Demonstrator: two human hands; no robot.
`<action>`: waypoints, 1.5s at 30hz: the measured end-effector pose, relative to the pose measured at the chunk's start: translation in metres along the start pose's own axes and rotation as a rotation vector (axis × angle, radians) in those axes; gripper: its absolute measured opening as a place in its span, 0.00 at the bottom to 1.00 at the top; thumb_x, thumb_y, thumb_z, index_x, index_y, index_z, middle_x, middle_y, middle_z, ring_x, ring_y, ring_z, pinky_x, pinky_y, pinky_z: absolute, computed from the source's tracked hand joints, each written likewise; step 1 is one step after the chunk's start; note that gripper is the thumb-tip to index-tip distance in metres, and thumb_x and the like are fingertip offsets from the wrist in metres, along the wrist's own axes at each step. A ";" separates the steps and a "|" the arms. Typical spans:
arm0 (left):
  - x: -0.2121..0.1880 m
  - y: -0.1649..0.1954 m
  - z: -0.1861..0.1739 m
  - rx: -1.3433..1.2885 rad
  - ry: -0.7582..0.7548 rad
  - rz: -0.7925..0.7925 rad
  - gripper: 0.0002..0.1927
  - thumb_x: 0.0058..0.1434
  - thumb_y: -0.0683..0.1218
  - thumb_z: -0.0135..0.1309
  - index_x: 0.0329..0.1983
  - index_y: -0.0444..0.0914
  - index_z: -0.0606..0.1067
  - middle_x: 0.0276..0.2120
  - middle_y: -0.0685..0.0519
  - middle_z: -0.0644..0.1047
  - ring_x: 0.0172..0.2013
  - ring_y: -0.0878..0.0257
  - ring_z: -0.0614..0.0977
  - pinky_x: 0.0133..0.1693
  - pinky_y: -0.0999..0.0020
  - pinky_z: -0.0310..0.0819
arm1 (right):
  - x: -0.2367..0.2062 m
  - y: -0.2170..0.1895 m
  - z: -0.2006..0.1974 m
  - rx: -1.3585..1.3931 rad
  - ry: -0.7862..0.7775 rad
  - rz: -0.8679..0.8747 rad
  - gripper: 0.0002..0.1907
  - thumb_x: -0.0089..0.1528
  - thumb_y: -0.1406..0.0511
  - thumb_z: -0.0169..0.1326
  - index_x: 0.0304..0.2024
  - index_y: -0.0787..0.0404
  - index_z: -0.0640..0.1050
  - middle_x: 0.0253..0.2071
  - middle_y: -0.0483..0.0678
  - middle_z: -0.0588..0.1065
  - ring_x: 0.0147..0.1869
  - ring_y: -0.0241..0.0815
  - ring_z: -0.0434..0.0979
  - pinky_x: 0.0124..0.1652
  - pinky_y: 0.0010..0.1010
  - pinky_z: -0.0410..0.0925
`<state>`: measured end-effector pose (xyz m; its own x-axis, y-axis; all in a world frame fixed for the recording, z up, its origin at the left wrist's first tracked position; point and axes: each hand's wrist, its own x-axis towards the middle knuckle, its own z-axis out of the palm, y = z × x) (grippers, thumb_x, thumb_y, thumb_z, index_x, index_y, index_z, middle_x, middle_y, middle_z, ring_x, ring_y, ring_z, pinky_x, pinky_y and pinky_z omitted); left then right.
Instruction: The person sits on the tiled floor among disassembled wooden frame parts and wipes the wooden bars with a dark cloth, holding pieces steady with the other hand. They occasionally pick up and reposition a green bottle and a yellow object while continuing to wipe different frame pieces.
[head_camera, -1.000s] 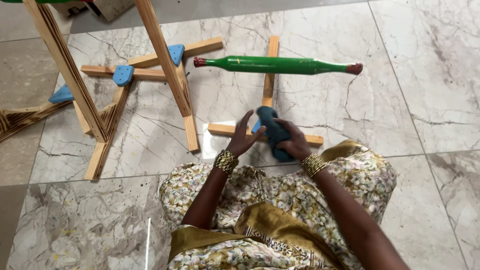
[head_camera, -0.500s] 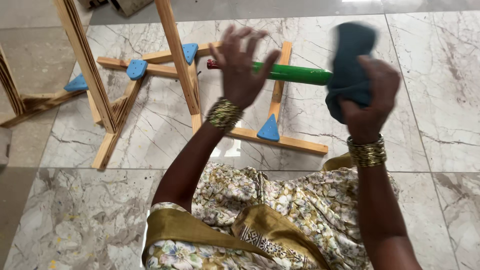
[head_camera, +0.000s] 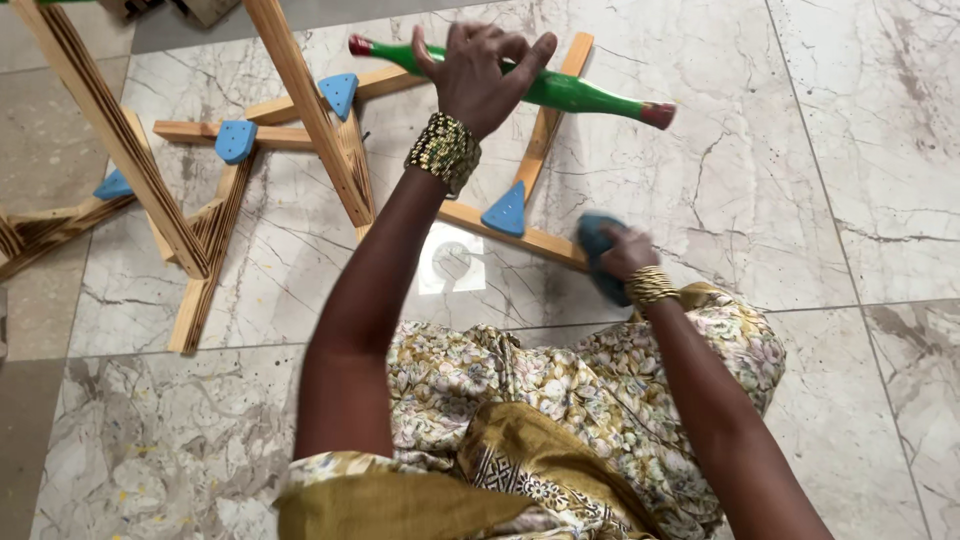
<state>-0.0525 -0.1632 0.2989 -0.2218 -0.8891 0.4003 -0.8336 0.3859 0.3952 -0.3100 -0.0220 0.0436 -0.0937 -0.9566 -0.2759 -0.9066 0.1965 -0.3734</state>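
Observation:
My left hand (head_camera: 482, 75) reaches forward and grips the middle of a long green stick with red ends (head_camera: 585, 95), which lies across a wooden T-shaped frame (head_camera: 540, 140) on the marble floor. A blue triangular corner piece (head_camera: 507, 212) sits at the frame's joint. My right hand (head_camera: 622, 256) holds a dark blue cloth (head_camera: 597, 240) pressed against the near end of the frame's crossbar. Both wrists wear beaded gold bangles.
A taller wooden stand (head_camera: 300, 110) with slanted legs and blue corner pieces (head_camera: 236, 140) stands to the left. More wooden legs (head_camera: 110, 130) lean at far left. My lap in flowered cloth (head_camera: 560, 400) fills the foreground. Marble floor tiles (head_camera: 830, 150) lie to the right.
My right hand has come down with the blue cloth from up high to the frame's crossbar. My left hand, spread in the air before, now closes on the green stick.

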 end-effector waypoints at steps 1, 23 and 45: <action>0.007 -0.009 -0.001 0.010 0.062 0.006 0.29 0.59 0.74 0.47 0.29 0.51 0.84 0.39 0.61 0.81 0.58 0.58 0.71 0.62 0.22 0.32 | 0.001 -0.011 0.007 -0.032 -0.047 0.031 0.34 0.53 0.57 0.58 0.65 0.38 0.73 0.61 0.55 0.71 0.63 0.61 0.69 0.57 0.50 0.66; -0.049 -0.108 -0.107 -0.489 -0.407 0.012 0.73 0.47 0.36 0.68 0.74 0.39 0.21 0.72 0.34 0.56 0.60 0.44 0.75 0.48 0.55 0.81 | -0.095 -0.125 -0.002 0.830 0.317 -0.759 0.41 0.46 0.71 0.66 0.63 0.58 0.73 0.63 0.58 0.73 0.68 0.57 0.71 0.66 0.44 0.65; -0.056 -0.080 -0.067 -0.159 -0.385 -0.095 0.34 0.74 0.61 0.44 0.73 0.38 0.51 0.28 0.47 0.79 0.20 0.60 0.82 0.21 0.64 0.82 | -0.037 -0.109 -0.023 0.350 0.728 -0.566 0.47 0.54 0.66 0.68 0.72 0.61 0.61 0.62 0.59 0.68 0.66 0.61 0.68 0.64 0.50 0.65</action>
<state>0.0603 -0.1274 0.3003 -0.3460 -0.9378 0.0297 -0.7775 0.3043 0.5503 -0.2173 -0.0133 0.1148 -0.0200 -0.8048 0.5932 -0.7335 -0.3913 -0.5557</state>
